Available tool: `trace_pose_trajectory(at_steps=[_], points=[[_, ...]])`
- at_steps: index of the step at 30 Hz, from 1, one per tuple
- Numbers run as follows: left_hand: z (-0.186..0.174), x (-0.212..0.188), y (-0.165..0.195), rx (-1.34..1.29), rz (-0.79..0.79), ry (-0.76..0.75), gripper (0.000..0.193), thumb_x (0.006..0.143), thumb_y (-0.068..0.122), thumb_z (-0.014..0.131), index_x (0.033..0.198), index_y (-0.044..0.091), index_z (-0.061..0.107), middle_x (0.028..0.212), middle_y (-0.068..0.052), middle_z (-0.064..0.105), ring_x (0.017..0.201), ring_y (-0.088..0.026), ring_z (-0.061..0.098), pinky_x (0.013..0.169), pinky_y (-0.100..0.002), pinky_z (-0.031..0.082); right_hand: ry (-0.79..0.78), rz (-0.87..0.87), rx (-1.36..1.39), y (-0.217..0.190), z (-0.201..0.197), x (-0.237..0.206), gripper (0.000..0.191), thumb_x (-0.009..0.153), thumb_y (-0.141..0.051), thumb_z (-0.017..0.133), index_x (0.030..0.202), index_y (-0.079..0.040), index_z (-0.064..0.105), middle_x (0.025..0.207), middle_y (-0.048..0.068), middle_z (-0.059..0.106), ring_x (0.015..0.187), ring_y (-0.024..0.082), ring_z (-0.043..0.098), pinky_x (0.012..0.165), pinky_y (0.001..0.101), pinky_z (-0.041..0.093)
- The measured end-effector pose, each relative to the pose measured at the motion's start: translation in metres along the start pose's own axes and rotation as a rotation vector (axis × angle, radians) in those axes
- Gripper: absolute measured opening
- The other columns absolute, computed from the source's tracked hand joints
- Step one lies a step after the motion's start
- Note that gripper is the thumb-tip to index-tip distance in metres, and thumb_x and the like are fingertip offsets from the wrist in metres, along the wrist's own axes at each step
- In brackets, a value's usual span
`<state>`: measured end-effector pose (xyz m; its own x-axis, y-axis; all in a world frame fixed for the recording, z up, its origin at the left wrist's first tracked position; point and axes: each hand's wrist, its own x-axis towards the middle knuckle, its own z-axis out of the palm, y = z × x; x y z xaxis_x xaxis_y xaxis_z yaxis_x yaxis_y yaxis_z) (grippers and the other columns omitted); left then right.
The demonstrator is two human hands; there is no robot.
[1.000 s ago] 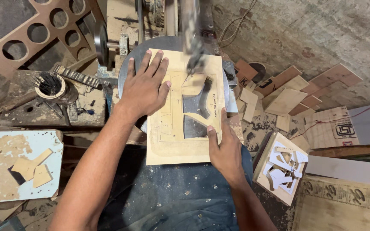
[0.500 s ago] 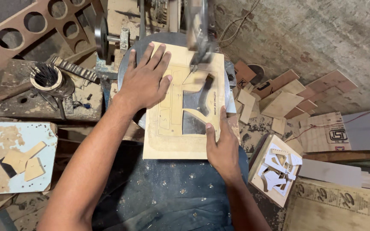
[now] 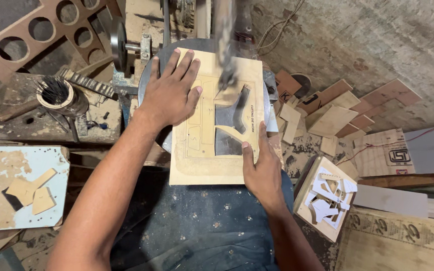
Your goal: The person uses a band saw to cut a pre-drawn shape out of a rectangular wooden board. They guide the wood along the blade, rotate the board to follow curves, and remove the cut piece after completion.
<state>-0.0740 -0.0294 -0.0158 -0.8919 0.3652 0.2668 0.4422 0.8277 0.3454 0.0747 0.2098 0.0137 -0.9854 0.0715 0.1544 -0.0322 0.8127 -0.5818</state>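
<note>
Soft, even daylight with faint shadows; the picture is sharp except the motion-blurred saw blade [image 3: 225, 47] far centre.

I'm seeing the pale plywood sheet [image 3: 212, 150] lying flat on the round saw table [image 3: 151, 75], pencil outlines showing, a curved cut-out (dark gap) opening near its middle.

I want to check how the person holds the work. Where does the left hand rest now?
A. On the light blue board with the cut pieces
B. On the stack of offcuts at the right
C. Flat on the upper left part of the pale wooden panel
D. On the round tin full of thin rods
C: the left hand lies flat, fingers spread, on the pale wooden panel on the machine table.
</note>
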Motion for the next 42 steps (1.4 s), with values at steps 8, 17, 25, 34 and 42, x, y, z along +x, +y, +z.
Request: trace_pose_trajectory(at_steps=[8,17,25,34,42], points=[[-0.003,0.001,0.0,-0.02,0.01,0.031,0.065,0.102,0.039,0.04,0.158,0.006,0.036,0.168,-0.015,0.027,0.156,-0.038,0.018,0.121,-0.067,0.008,0.049,-0.036,0.018,0.002,0.003,0.001,0.065,0.102,-0.026,0.056,0.155,0.006,0.037,0.134,0.039,0.059,0.123,0.051,0.061,0.102,0.0496,0.049],[-0.002,0.006,-0.001,-0.005,-0.005,0.016,0.065,0.102,0.039,0.038,0.158,0.006,0.035,0.168,-0.015,0.026,0.156,-0.038,0.017,0.12,-0.067,0.008,0.025,0.01,0.007,0.002,0.004,0.005,0.067,0.102,-0.028,0.057,0.157,0.003,0.035,0.124,0.039,0.063,0.115,0.05,0.066,0.098,0.0491,0.052],[0.0,0.011,-0.004,-0.004,-0.01,0.0,0.066,0.102,0.04,0.036,0.159,0.007,0.033,0.169,-0.014,0.025,0.156,-0.037,0.016,0.122,-0.066,0.007,0.017,0.038,-0.003,0.004,0.006,0.008,0.068,0.101,-0.029,0.056,0.157,0.003,0.035,0.119,0.038,0.066,0.111,0.05,0.067,0.094,0.0491,0.053],[0.002,0.015,-0.006,0.006,-0.016,-0.01,0.066,0.103,0.041,0.033,0.16,0.008,0.031,0.169,-0.013,0.024,0.156,-0.036,0.016,0.122,-0.065,0.006,0.085,-0.065,-0.039,0.007,0.009,0.011,0.069,0.1,-0.03,0.061,0.154,0.006,0.039,0.125,0.039,0.064,0.115,0.05,0.065,0.099,0.0492,0.051],[0.001,0.022,-0.007,0.016,-0.02,-0.032,0.066,0.102,0.04,0.033,0.16,0.009,0.028,0.169,-0.011,0.02,0.155,-0.035,0.013,0.121,-0.064,0.004,0.101,-0.092,-0.069,0.006,0.009,0.016,0.071,0.098,-0.028,0.063,0.154,0.009,0.039,0.134,0.039,0.059,0.122,0.05,0.062,0.103,0.049,0.049]])
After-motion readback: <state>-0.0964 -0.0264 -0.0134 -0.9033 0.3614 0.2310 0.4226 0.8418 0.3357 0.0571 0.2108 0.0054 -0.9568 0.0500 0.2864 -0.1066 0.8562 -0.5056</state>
